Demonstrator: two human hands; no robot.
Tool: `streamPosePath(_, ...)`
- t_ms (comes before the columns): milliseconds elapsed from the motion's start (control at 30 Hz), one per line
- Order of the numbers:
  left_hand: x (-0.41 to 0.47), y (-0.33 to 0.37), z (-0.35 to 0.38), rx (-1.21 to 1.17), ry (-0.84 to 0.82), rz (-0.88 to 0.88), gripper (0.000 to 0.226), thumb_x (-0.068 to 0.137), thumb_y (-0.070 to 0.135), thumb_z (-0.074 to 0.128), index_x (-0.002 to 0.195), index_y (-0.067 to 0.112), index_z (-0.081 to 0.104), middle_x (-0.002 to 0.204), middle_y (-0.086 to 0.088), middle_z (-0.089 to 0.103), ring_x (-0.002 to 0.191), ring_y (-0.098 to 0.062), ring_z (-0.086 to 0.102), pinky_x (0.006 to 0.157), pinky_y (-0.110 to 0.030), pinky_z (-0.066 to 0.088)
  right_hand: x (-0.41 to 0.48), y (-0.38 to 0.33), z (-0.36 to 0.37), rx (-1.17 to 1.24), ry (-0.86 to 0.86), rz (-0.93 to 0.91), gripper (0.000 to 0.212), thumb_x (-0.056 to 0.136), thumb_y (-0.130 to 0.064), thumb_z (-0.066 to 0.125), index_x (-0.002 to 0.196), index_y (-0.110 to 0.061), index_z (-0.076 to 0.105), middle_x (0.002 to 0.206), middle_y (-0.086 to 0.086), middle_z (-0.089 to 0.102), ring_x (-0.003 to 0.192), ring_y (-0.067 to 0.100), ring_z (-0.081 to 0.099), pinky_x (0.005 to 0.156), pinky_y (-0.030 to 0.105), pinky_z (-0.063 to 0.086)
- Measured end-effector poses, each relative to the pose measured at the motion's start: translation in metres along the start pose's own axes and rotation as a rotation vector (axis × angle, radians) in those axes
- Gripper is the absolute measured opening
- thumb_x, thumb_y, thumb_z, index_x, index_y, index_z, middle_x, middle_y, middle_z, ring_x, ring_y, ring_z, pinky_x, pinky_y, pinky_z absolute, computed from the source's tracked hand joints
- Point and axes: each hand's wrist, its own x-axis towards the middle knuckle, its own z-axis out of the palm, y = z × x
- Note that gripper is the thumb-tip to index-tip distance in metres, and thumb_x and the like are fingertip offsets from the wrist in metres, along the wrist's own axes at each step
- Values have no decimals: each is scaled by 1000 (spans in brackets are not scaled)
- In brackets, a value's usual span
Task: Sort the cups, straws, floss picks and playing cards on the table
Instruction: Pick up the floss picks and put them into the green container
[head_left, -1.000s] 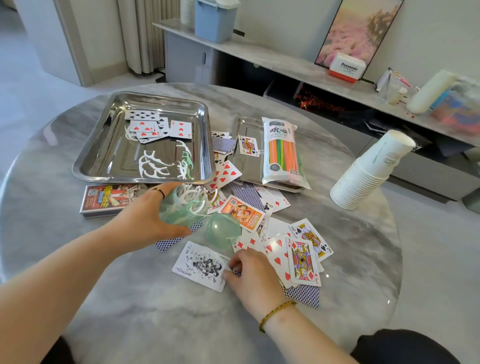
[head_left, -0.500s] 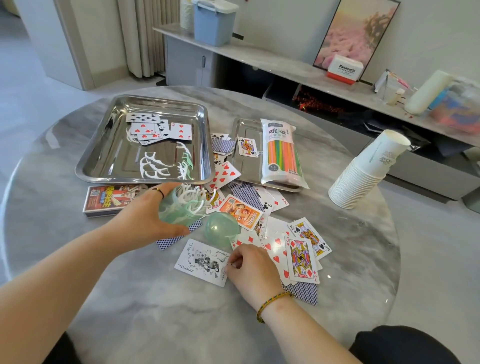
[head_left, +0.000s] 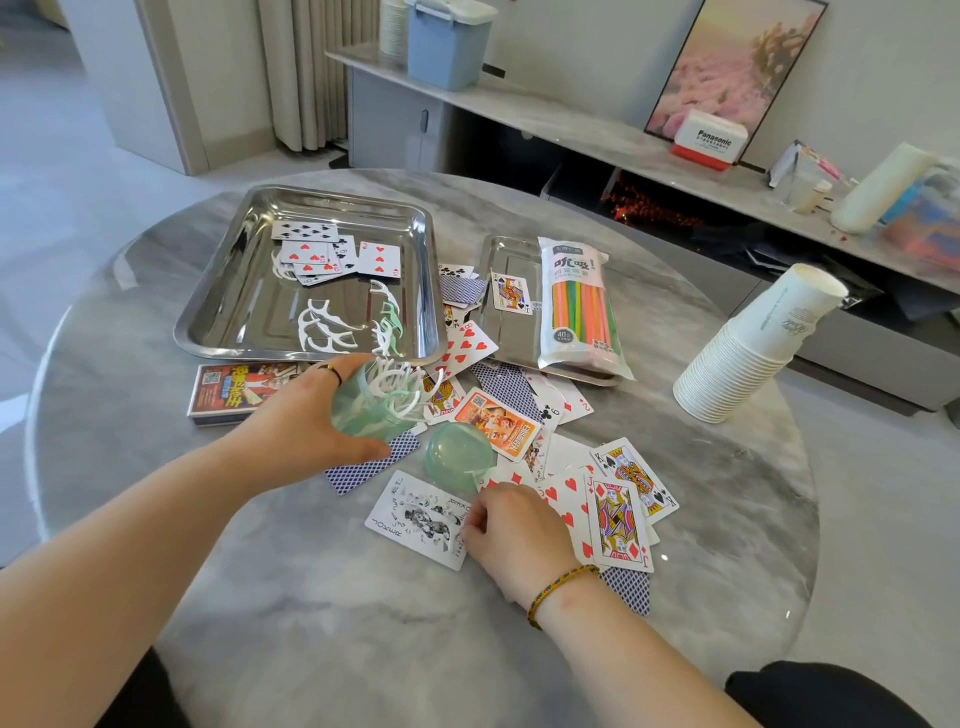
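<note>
My left hand (head_left: 306, 426) grips a tilted green translucent tub (head_left: 363, 415) with white floss picks (head_left: 400, 384) sticking out of its mouth, just in front of the large steel tray (head_left: 249, 317). That tray holds loose floss picks (head_left: 327, 327) and a few playing cards (head_left: 322, 252). The tub's green lid (head_left: 457, 460) lies on the table. My right hand (head_left: 514, 535) has curled fingers pinching the right edge of a joker card (head_left: 415, 519). More playing cards (head_left: 621, 517) lie scattered around. A straw pack (head_left: 579, 306) rests on the small tray (head_left: 511, 249). Paper cups (head_left: 748, 353) lie stacked on their side.
A card box (head_left: 239, 389) sits beside my left hand, in front of the large tray. The round marble table (head_left: 311, 623) ends just past the cups. Behind it runs a low shelf with a blue bin (head_left: 447, 41) and a tissue box (head_left: 709, 140).
My right hand has crept slightly along the joker card's edge. My left hand keeps its grip on the tub in the same spot.
</note>
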Motion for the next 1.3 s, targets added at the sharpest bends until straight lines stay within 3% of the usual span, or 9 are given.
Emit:
streamPosePath(200,0,0,-1,-5,-3,-2,89,69,27,77,141,23,26,127,-3,49,93,-11,40,80,-20,32,-1,1,0,32,-4,2,24,91,-17,42,102,-8,62,112,8,61,107,22,52,77,25,41)
streamPosePath(433,0,2,-9,-54,36,-9,86,69,22,77,140,21,28,117,1,46,96,-8,35,81,-19,28,0,3,-2,124,-16,25,22,90,-18,46,99,-9,64,108,6,63,101,20,57,66,19,31)
streamPosePath(667,0,2,-13,-81,41,-3,88,68,22,77,141,21,27,127,-2,46,97,-8,36,82,-20,30,3,-12,-3,101,-74,20,29,87,-31,56,110,-13,56,119,3,51,113,20,47,85,26,39)
streamPosePath(833,2,1,-16,-81,70,10,88,68,22,78,140,20,29,114,4,44,97,-7,37,81,-19,30,8,-22,-7,-104,-48,-49,22,92,-16,42,101,-5,60,115,10,58,112,26,48,84,30,40)
streamPosePath(967,1,2,-16,-71,57,7,89,68,24,78,141,22,27,120,2,46,97,-8,38,81,-20,31,9,-25,-9,-110,-93,-23,17,89,-13,45,74,-10,52,113,12,59,112,27,47,81,30,38)
streamPosePath(1067,2,2,-17,-82,67,3,89,68,24,78,141,22,27,108,7,40,96,-7,38,81,-19,30,12,-28,-10,-124,-128,-24,21,86,-13,49,102,-7,60,116,11,58,114,27,46,86,30,39)
streamPosePath(1133,3,1,-19,-86,80,-1,89,67,24,78,141,21,27,106,9,38,96,-7,37,80,-18,29,12,-29,-13,-134,-145,-25,24,85,-15,52,105,-7,59,116,11,58,113,27,47,86,29,40)
streamPosePath(1267,4,1,-20,-102,80,9,89,67,23,79,140,21,28,105,10,38,96,-6,38,80,-17,29,9,-27,-20,-27,-167,-20,3,83,-18,52,80,-19,51,98,7,59,96,25,53,68,25,37)
streamPosePath(1300,4,1,-20,-100,79,13,89,67,23,78,140,22,28,105,10,38,96,-6,38,79,-17,29,10,-23,-22,8,-153,-30,16,82,-18,52,70,-22,43,88,3,55,87,23,51,62,25,35)
